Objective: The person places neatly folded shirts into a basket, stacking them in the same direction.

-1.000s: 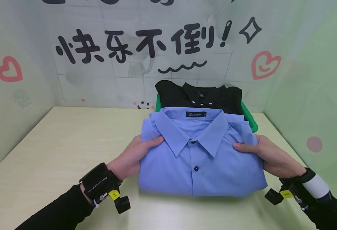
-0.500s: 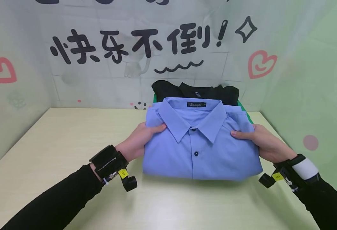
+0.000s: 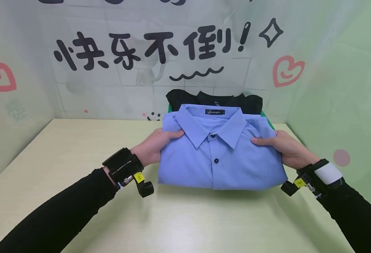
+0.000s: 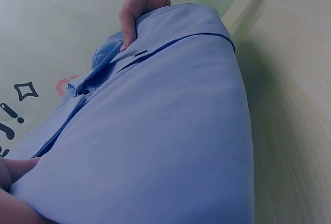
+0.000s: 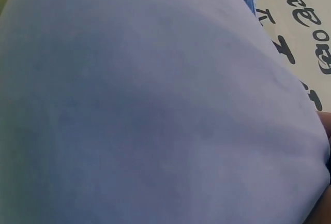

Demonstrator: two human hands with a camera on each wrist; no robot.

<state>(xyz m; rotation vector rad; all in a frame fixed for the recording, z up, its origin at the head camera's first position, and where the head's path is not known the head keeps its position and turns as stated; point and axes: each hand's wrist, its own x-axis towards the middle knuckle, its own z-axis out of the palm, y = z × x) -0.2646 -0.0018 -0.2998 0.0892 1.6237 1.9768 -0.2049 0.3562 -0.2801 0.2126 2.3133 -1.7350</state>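
A folded light-blue button-up shirt [image 3: 188, 165] with a collar and a dark neck label is held between both hands in the head view. My left hand [image 3: 155, 146] grips its left side, thumb lying on the front. On the opposite side my right hand [image 3: 288, 149] grips the shirt the same way, with the thumb on top. The fingers behind the cloth are hidden. Just behind the collar lies a folded black shirt [image 3: 185, 98], partly covered by the blue one. In the right wrist view the blue cloth [image 5: 155, 105] fills most of the picture.
Under the black shirt, slivers of a green tray [image 3: 269, 121] show at the back of the pale wooden table [image 3: 77, 151]. A printed white backdrop [image 3: 109, 95] stands right behind it, and a greenish side panel [image 3: 340, 116] borders the right.
Both hands have carried the blue shirt away from me, toward the back of the table. It now covers more of the black shirt and green tray.
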